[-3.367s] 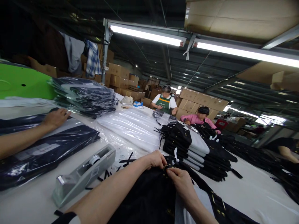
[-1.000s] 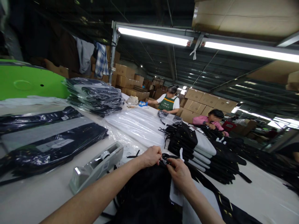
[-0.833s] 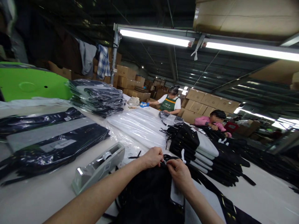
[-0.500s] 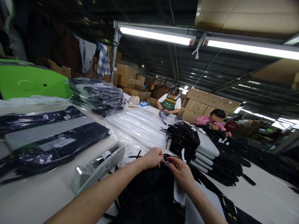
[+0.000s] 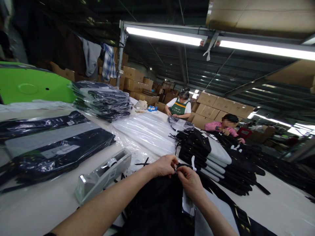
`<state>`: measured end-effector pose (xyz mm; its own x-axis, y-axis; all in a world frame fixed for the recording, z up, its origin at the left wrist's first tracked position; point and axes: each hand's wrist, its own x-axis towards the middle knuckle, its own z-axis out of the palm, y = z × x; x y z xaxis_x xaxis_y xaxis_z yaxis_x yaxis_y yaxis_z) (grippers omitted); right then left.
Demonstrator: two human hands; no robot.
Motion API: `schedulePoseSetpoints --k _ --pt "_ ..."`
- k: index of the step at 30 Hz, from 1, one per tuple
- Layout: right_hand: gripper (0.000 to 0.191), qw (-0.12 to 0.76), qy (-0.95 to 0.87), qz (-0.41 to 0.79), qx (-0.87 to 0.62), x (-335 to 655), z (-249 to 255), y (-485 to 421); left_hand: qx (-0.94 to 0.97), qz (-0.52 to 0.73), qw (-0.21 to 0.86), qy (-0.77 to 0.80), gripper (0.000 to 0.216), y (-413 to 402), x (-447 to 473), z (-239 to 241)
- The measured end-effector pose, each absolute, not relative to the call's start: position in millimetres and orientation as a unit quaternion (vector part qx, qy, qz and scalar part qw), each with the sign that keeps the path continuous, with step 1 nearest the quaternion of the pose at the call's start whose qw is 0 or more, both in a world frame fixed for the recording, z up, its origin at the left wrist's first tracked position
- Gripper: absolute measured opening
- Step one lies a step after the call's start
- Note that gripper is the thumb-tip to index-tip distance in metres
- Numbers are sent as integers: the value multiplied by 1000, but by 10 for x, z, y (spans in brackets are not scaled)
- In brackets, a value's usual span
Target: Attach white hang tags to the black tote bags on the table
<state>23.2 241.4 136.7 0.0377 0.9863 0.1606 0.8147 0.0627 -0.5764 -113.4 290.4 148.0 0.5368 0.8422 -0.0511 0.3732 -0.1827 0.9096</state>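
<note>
A black cloth bag (image 5: 157, 206) lies in front of me, its top edge under both hands. My left hand (image 5: 164, 165) is closed, with thumb and fingers pinched at that edge. My right hand (image 5: 190, 180) pinches close beside it, the fingertips of both hands almost touching. A small pale bit shows between the fingertips, too small to name. A clear plastic sleeve with a tag (image 5: 188, 203) hangs below my right hand. Left of the bag stands a grey tape dispenser (image 5: 104, 175). A stack of black and grey bags (image 5: 204, 150) is just beyond my right hand.
Bags in clear plastic (image 5: 64, 147) lie at left, with a pile of wrapped bags (image 5: 100, 100) behind. White plastic sleeves (image 5: 147, 132) cover the table's middle. Across the table are a person in a green apron (image 5: 179, 108) and another in a pink top (image 5: 214, 126). Tube lights (image 5: 164, 35) hang overhead.
My left hand has shifted slightly to the right, its fingers now curled more over the pinched spot. My right hand stays nearly in place. The bag has barely moved.
</note>
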Motion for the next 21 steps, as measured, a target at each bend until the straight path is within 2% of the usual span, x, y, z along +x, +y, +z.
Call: schedulePoseSetpoints --k 2,6,9,12,16,21 --pt "26 285 -676 168 -659 246 1364 2415 748 227 466 414 50 2902 -1087 1496" --pt "28 294 -676 172 -654 272 1358 2424 763 244 406 440 25 2882 -980 1490" --pt "28 305 -672 187 -649 300 1348 2425 749 265 401 456 20 2868 -921 1459" --pt "25 340 -653 225 -638 330 1343 2419 719 282 435 464 19 2868 -898 1429" --pt "27 392 -605 292 -629 347 1385 2371 662 285 529 448 18 2861 -929 1447" --pt "34 453 -483 446 -602 340 1468 2224 614 277 615 410 21 2783 -1059 1577"
